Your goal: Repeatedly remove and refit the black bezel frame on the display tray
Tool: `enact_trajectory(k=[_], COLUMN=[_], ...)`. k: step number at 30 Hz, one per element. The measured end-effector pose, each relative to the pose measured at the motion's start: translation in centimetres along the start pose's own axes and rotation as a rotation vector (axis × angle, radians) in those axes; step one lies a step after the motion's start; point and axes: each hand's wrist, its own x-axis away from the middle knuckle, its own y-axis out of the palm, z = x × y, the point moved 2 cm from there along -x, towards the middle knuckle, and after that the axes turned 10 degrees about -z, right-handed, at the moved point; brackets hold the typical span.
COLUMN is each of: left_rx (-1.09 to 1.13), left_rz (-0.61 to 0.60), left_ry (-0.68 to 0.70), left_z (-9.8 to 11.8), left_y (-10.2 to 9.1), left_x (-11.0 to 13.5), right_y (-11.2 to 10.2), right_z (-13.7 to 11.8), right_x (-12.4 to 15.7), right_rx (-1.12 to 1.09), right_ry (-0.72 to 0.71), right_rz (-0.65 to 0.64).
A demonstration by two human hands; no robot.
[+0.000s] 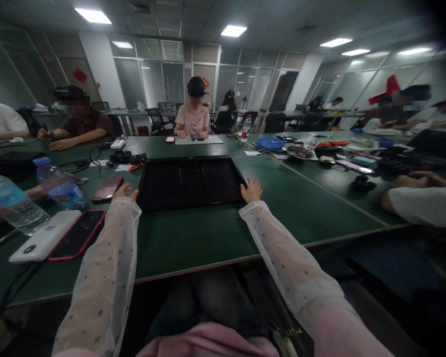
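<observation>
A flat black tray lies on the green table straight ahead of me, with thin dark items lying inside it. My left hand grips the tray's near left corner, fingers curled over the rim. My right hand grips the near right corner the same way. Both arms reach forward in sheer white dotted sleeves.
Left of the tray lie a red-cased phone, a white power bank, another phone and two water bottles. Cables and small tools sit behind the tray. People sit around the table; another person's arms rest at right.
</observation>
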Motion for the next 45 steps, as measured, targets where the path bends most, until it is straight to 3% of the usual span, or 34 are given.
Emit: enact_trajectory(k=[4,8,12,16,21,25,28,30,34,39,45], left_rx=[-0.183,-0.296,-0.356,-0.408,-0.360,-0.332,-0.375,-0.382,-0.322,-0.339,-0.318], left_rz=[0.176,0.096,-0.065,-0.115,-0.094,0.010,0.072,0.050,-0.071,-0.048,-0.049], left_ry=[0.101,0.194,0.217,0.260,0.211,0.162,0.063,-0.018,-0.142,-0.128,-0.097], left_z=[5.8,10.4,10.2,9.0,8.6,6.6,4.1,2.5,0.8,0.7,-0.4], left_y=[1.4,7.0,12.5,14.3,12.5,8.2,4.6,3.1,2.6,2.9,2.1], left_x=[1.3,2.9,3.5,3.4,3.0,2.4,1.8,1.4,1.1,1.2,0.5], right_y=[0.2,2.7,5.8,6.7,5.4,3.7,2.1,1.4,1.0,0.7,-0.3], right_z=[-3.9,-8.2,-10.2,-10.3,-10.3,-8.8,-6.0,-4.1,-1.8,-0.9,0.8], right_x=[1.8,3.9,5.0,5.1,5.1,4.0,2.4,1.2,-0.1,-0.4,-0.8], right_rx=[0.031,0.009,0.008,0.053,0.038,-0.015,0.035,0.079,0.069,0.048,-0.041], right_ry=[-0.137,-0.357,-0.464,-0.468,-0.464,-0.403,-0.256,-0.145,-0.041,-0.010,-0.093], right_rz=[0.149,0.129,0.044,-0.056,-0.101,0.004,0.077,0.044,-0.126,-0.161,-0.256])
